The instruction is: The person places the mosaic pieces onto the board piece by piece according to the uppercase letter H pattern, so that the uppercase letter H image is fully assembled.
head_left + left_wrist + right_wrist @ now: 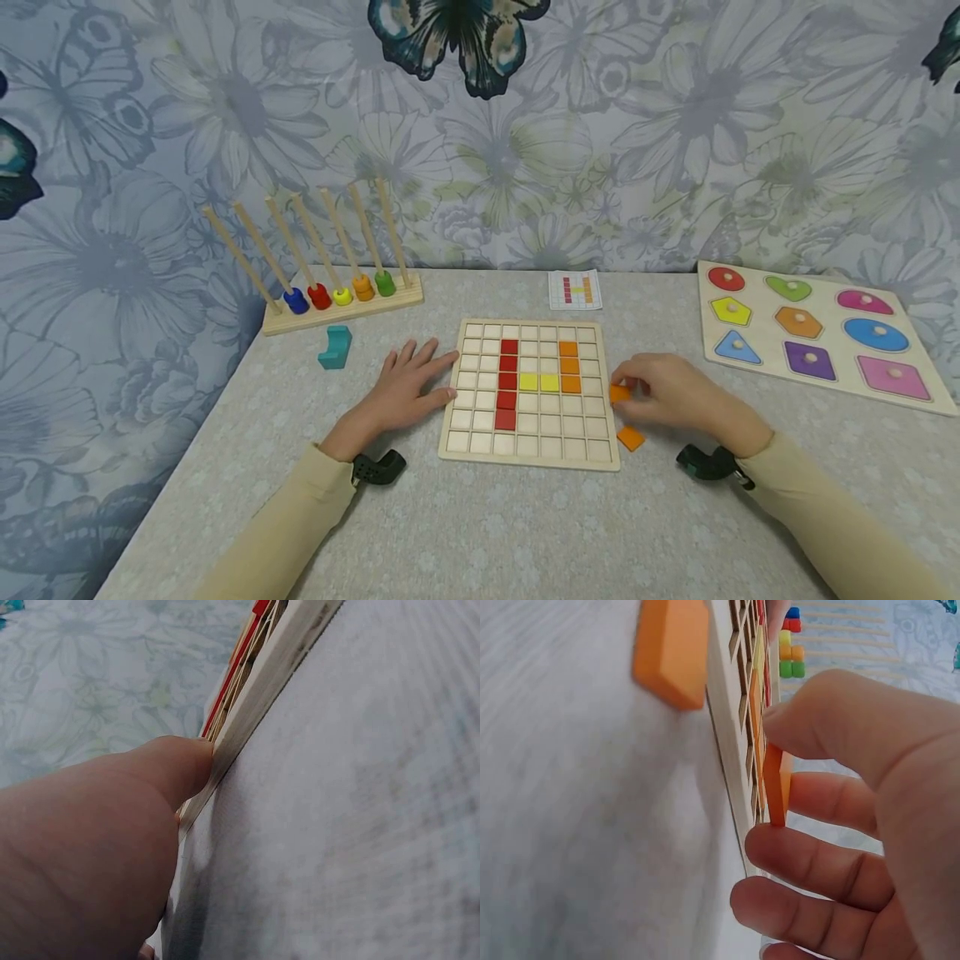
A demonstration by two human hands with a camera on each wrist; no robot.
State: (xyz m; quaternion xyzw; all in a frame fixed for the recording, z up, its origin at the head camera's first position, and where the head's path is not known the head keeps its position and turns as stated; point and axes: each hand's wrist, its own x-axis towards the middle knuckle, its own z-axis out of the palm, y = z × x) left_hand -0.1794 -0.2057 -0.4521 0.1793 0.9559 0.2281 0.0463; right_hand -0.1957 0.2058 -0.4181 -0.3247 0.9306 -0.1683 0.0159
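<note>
A wooden grid board (532, 450) lies on the table, with a column of red tiles (507, 381), two yellow tiles (539, 382) and a shorter column of orange tiles (570, 367) set in its squares. My left hand (405, 390) rests at the board's left edge, fingers spread, with the thumb (180, 761) against the rim in the left wrist view. Beside the right edge, my right hand (667, 392) pinches an orange tile (777, 784) between thumb and fingers. Another orange tile (631, 438) lies on the table just below that hand.
A small pattern card (575, 290) lies behind the board. At the back left stands a wooden peg rack (345, 307) with coloured beads, a teal block (335, 347) in front of it. A knobbed shape puzzle (765, 333) lies at the right. A patterned wall backs the table.
</note>
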